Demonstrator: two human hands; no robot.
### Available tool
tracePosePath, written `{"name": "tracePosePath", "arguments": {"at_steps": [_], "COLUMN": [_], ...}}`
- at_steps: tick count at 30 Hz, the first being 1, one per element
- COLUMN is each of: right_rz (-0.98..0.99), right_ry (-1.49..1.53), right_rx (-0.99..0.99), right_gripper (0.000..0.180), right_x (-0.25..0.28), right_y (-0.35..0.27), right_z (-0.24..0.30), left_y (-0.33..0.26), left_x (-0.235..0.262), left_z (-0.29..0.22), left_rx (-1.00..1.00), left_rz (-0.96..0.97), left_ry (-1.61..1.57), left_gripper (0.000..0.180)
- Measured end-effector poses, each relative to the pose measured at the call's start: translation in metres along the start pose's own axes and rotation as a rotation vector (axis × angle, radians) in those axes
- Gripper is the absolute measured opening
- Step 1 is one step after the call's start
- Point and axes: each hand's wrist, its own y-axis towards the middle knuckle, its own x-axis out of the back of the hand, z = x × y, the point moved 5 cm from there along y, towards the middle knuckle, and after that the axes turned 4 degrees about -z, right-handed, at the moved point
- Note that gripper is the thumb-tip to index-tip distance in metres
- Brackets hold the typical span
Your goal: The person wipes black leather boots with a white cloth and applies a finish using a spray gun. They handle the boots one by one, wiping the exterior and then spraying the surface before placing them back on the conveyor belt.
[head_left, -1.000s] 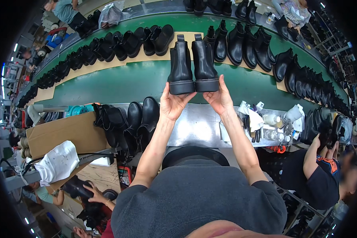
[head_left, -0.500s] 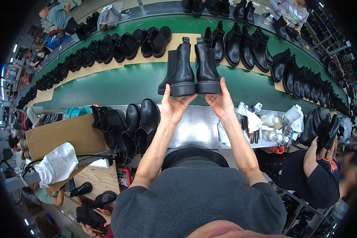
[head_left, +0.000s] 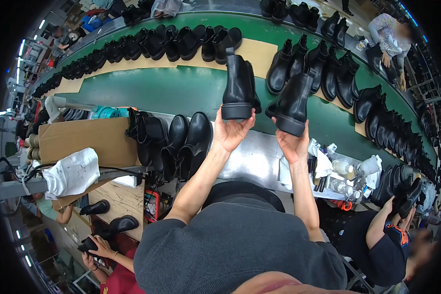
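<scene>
In each hand I hold a black ankle boot by its sole, over the near edge of the green conveyor belt [head_left: 147, 90]. My left hand [head_left: 232, 132] grips the left boot [head_left: 237, 85] from below, with its heel toward me and its shaft standing up. My right hand [head_left: 295, 143] is closed round the heel end of the right boot [head_left: 293, 100], which leans to the right. A gap separates the two boots. Below my hands lies a shiny metal work surface [head_left: 252, 159]. Parts of my fingers are hidden under the soles.
Rows of black boots [head_left: 186, 44] stand on cardboard strips [head_left: 259, 54] along the belt. At left are more boots [head_left: 193, 142], a cardboard box [head_left: 85, 142] and a white cloth [head_left: 73, 171]. Bottles [head_left: 342, 167] and rags stand at right, near a co-worker's arm [head_left: 379, 223] holding boots.
The boots were side by side with heels level; now they are apart. The right boot has swung right and tilted, and the whole view has shifted.
</scene>
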Motion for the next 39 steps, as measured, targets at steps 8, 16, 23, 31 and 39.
{"name": "tracePosePath", "arguments": {"at_steps": [8, 16, 23, 31, 39], "right_rz": [-0.052, -0.435, -0.992, -1.015, -0.829], "right_ry": [-0.051, -1.064, -1.805, -2.134, -1.476], "right_rx": [-0.042, 0.185, 0.737, 0.756, 0.23], "right_gripper": [0.062, 0.046, 0.032, 0.017, 0.021], "right_x": [0.078, 0.145, 0.139, 0.161, 0.193], "right_y": [-0.032, -0.075, -0.147, -0.087, -0.103], "right_z": [-0.027, -0.027, 0.136, 0.171, 0.196], "left_y": [0.003, -0.014, -0.057, -0.055, -0.052], "left_x": [0.008, 0.023, 0.01, 0.026, 0.024], "left_z": [-0.003, -0.021, 0.004, -0.003, 0.001], "left_rx": [-0.035, -0.086, 0.084, 0.025, 0.014], "left_rz": [-0.108, -0.088, -0.203, -0.427, -0.43], "left_ry": [-0.027, 0.13, 0.226, 0.325, 0.354], "left_gripper": [0.071, 0.073, 0.072, 0.066, 0.066]}}
